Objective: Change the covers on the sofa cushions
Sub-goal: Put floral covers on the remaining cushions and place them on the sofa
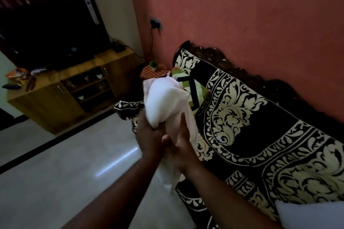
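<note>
White, soft and bulging, the bare cushion insert (163, 102) is held in the air above the floor, just off the front edge of the sofa. A pale pink fabric cover (188, 126) wraps its lower part and trails down below the grip as a loose tail. The left hand (149, 135) grips the lower end of the insert, fingers curled into the material. The right hand (183, 147) lies against the cover directly beside the left, fingers extended upward along the fabric and thumb pressed across it toward the left hand; the two hands touch.

Beyond the grip, a green and white patterned cushion with dark bands (195, 89) rests on the seat of the sofa with the black and cream floral throw (260, 117), against the terracotta wall (242, 15). Near the right forearm, a second white cushion (307, 215) lies on the sofa at the frame's edge. Left of the grip stand a wooden cabinet (46, 102) and a dark television (52, 33). The grey glossy floor (65, 163) lies below.
</note>
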`<state>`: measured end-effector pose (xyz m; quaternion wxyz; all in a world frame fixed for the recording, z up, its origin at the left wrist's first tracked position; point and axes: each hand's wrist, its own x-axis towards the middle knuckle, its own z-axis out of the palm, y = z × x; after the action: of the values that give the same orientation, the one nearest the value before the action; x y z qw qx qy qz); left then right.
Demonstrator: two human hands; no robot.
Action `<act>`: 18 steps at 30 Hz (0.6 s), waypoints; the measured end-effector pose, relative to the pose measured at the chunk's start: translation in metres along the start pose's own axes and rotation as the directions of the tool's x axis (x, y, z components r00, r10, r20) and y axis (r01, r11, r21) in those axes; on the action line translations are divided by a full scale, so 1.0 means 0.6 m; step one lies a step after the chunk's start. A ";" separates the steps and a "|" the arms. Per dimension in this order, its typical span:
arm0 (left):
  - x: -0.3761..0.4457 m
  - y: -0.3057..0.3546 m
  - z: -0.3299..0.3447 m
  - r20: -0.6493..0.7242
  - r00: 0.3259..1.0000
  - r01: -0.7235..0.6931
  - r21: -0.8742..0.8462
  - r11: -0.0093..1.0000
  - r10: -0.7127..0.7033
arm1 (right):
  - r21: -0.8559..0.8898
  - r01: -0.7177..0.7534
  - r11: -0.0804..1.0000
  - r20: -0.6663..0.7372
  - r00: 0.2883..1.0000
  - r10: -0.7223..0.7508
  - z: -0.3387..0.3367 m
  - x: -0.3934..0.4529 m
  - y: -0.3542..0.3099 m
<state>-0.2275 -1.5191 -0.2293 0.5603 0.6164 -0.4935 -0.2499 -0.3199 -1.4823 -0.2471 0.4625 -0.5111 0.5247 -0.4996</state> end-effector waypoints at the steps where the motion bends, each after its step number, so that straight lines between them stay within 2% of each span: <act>1: -0.017 0.004 0.005 0.058 0.997 -0.053 0.004 0.999 0.052 | 0.086 0.038 0.996 -0.049 0.998 -0.034 0.002 0.005 -0.002; 3: -0.032 -0.001 0.010 0.157 0.974 -0.167 0.023 0.986 0.162 | 0.268 0.053 0.962 -0.134 0.991 -0.017 -0.005 0.015 0.003; 4: -0.034 -0.005 0.010 0.213 0.945 -0.269 0.069 0.961 0.249 | 0.330 0.050 0.943 -0.156 0.988 0.002 -0.010 0.017 0.008; 6: -0.034 -0.011 0.010 0.363 0.848 -0.475 0.197 0.857 0.387 | 0.450 0.025 0.893 -0.207 0.975 0.077 -0.015 0.015 0.012; 8: -0.026 -0.007 0.005 0.470 0.788 -0.556 0.271 0.785 0.396 | 0.559 -0.042 0.828 -0.265 0.937 0.226 -0.022 0.018 0.017; 10: -0.010 -0.012 -0.004 0.575 0.730 -0.589 0.257 0.766 0.369 | 0.572 -0.102 0.814 -0.345 0.871 0.351 -0.037 0.029 0.025; 12: 0.008 -0.016 -0.019 0.675 0.672 -0.527 0.144 0.837 0.306 | 0.570 -0.159 0.806 -0.387 0.813 0.434 -0.059 0.040 0.033; 13: 0.016 -0.015 -0.026 0.687 0.674 -0.432 0.071 0.899 0.270 | 0.568 -0.174 0.805 -0.400 0.796 0.454 -0.070 0.041 0.037; 15: 0.032 -0.010 -0.028 0.606 0.778 -0.212 0.003 0.977 0.166 | 0.519 -0.162 0.839 -0.427 0.801 0.419 -0.081 0.036 0.042; 16: 0.044 -0.007 -0.024 0.527 0.843 -0.141 0.018 0.990 0.110 | 0.470 -0.150 0.870 -0.435 0.818 0.376 -0.081 0.033 0.042; 18: 0.070 -0.004 -0.014 0.414 0.909 -0.097 0.118 0.988 0.040 | 0.405 -0.152 0.902 -0.419 0.846 0.331 -0.077 0.024 0.038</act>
<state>-0.2032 -1.5533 -0.2192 0.4094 0.5693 -0.6373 -0.3197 -0.3683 -1.4946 -0.2662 0.4635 -0.2080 0.5840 -0.6331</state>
